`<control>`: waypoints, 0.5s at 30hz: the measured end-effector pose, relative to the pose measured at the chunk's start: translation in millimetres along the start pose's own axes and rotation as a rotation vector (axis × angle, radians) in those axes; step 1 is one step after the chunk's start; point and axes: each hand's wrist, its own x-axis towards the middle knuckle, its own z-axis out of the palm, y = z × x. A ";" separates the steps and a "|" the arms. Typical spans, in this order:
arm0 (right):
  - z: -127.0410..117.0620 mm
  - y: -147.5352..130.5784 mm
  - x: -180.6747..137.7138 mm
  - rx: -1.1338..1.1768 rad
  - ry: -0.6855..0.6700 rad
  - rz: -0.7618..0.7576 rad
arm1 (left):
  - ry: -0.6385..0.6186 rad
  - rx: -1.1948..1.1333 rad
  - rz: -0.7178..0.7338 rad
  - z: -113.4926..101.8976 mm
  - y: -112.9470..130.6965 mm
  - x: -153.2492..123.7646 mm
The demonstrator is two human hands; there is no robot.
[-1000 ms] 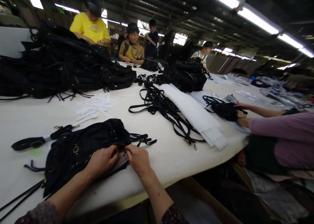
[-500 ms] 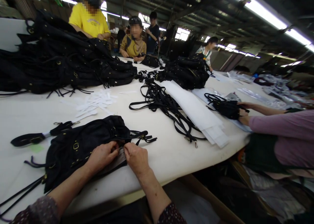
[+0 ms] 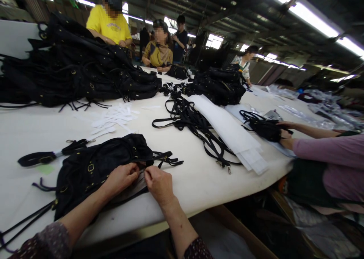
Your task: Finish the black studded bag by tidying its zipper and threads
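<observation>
A black bag (image 3: 105, 164) with brass-coloured buckles lies on its side at the table's near edge, its opening towards me. My left hand (image 3: 123, 179) is closed at the opening, fingers pinching the edge near the grey lining. Close beside it, my right hand (image 3: 159, 183) grips the bag's rim with curled fingers. Part of the grey lining (image 3: 135, 187) shows between the hands; the fingertips are partly hidden. Thin black cords (image 3: 167, 158) stick out at the bag's right end. Behind its left end rests a bundled black strap (image 3: 54, 155).
A big heap of black bags (image 3: 85, 69) stands at the back left, a smaller pile (image 3: 218, 86) further right. White paper strips (image 3: 113, 119), tangled black straps (image 3: 196, 130) and white sheets (image 3: 227, 132) lie mid-table. At right, a co-worker's hands hold another black bag (image 3: 264, 128). Other people stand behind.
The view has shifted slightly, so the scene sits a little further right. Both hands stay at the bag's opening in nearly the same pose.
</observation>
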 end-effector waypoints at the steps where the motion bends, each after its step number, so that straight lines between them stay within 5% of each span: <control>1: 0.3 0.5 -0.1 0.015 0.002 0.003 | 0.002 0.009 -0.003 0.0 0.0 0.2; 15: 1.9 -1.7 2.3 -0.058 -0.019 -0.049 | 0.022 0.020 0.003 0.2 0.5 1.5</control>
